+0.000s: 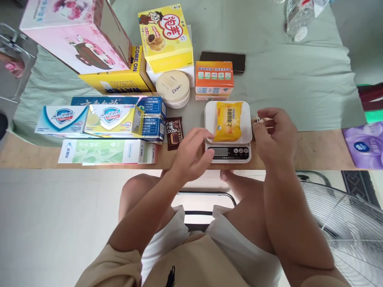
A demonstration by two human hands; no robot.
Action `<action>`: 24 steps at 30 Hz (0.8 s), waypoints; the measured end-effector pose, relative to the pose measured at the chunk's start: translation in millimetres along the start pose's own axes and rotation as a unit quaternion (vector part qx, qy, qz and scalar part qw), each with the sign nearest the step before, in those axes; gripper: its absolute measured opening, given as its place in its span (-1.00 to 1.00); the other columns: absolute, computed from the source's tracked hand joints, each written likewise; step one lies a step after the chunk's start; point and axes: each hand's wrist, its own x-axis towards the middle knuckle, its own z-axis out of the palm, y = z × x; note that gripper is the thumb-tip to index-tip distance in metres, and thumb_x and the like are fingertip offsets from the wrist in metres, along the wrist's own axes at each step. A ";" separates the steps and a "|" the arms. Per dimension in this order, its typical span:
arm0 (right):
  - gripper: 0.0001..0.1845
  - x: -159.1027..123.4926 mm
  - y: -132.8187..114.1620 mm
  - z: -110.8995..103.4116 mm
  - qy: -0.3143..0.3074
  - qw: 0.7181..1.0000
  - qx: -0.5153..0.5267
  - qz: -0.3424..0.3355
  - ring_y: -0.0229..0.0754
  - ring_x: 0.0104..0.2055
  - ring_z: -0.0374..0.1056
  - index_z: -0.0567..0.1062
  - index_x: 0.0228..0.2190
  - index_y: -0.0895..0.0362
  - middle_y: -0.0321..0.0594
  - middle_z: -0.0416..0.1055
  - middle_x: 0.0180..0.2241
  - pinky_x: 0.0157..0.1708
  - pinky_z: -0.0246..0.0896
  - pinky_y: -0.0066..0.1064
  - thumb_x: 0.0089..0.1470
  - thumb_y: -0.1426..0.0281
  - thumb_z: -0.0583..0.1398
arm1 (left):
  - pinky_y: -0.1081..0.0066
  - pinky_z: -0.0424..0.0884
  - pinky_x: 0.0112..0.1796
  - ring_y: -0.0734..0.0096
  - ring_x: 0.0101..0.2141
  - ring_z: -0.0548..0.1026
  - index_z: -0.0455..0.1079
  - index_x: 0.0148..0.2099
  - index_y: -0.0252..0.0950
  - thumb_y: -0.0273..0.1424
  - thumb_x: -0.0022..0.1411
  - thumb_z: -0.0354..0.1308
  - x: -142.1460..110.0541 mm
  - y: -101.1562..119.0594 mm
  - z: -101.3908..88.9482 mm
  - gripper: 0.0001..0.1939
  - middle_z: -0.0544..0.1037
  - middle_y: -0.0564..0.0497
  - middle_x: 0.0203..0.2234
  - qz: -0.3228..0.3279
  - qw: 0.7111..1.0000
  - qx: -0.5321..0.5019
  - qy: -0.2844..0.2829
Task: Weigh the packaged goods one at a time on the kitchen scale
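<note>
A yellow-wrapped bar of soap [229,121] lies on the white platform of a small digital kitchen scale [249,140]. The scale's display is dark, with no readable figure. My left hand [194,155] is at the scale's left edge, thumb and fingers apart, fingertips close to the soap's lower left corner. Whether they touch it I cannot tell. To the right of the scale, my right hand [277,135] has its fingers curled in a pinch. Something small and whitish shows at the fingertips, too small to name. A brown chocolate packet [174,133] lies left of the scale.
Behind the scale stand an orange soap box [214,75] and a black phone [239,62]. Toothpaste and soap boxes [113,119], a Dove jar [172,88], a yellow snack box [169,36] and a pink box [74,36] crowd the left. A bottle [299,20] lies back right; a fan [353,223] stands below.
</note>
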 end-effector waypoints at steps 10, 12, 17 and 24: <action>-0.58 -9.1 -2.5 15.3 -0.085 0.991 -0.077 -0.066 0.07 -0.06 0.50 0.54 0.03 0.00 -0.11 0.64 -0.10 0.01 0.39 0.04 0.18 0.16 0.23 | -0.05 0.35 0.39 0.01 0.35 0.45 0.42 0.32 -0.32 0.03 0.55 -0.13 -2.4 -8.3 5.7 -0.36 0.55 -0.25 0.28 -0.022 0.996 0.044 -0.068; -0.58 -11.4 -4.1 20.2 -0.096 0.988 -0.086 -0.086 0.10 -0.02 0.49 0.53 0.05 0.01 -0.09 0.63 -0.09 0.08 0.37 0.09 0.20 0.14 0.22 | -0.09 0.34 0.40 -0.04 0.38 0.42 0.43 0.34 -0.30 0.03 0.54 -0.12 -3.0 -8.4 7.6 -0.35 0.54 -0.24 0.30 -0.026 0.996 0.042 -0.073; -0.67 -15.2 -11.0 29.7 -0.099 0.987 -0.044 -0.115 0.02 -0.04 0.50 0.57 0.00 0.01 -0.10 0.60 -0.06 0.04 0.42 -0.06 0.24 0.26 0.18 | -0.17 0.36 0.37 -0.09 0.37 0.44 0.46 0.33 -0.26 -0.02 0.52 -0.05 -7.3 -7.2 10.8 -0.41 0.56 -0.23 0.28 -0.023 0.997 0.036 -0.069; -0.78 -9.0 -16.6 26.8 -0.077 0.992 0.065 -0.077 -0.14 -0.17 0.51 0.66 -0.23 0.02 -0.18 0.60 -0.22 -0.13 0.49 -0.27 0.20 0.37 0.19 | -0.20 0.35 0.37 -0.11 0.37 0.44 0.44 0.34 -0.25 -0.02 0.53 -0.07 -9.1 -6.0 10.9 -0.42 0.60 -0.24 0.25 -0.013 0.996 0.038 -0.078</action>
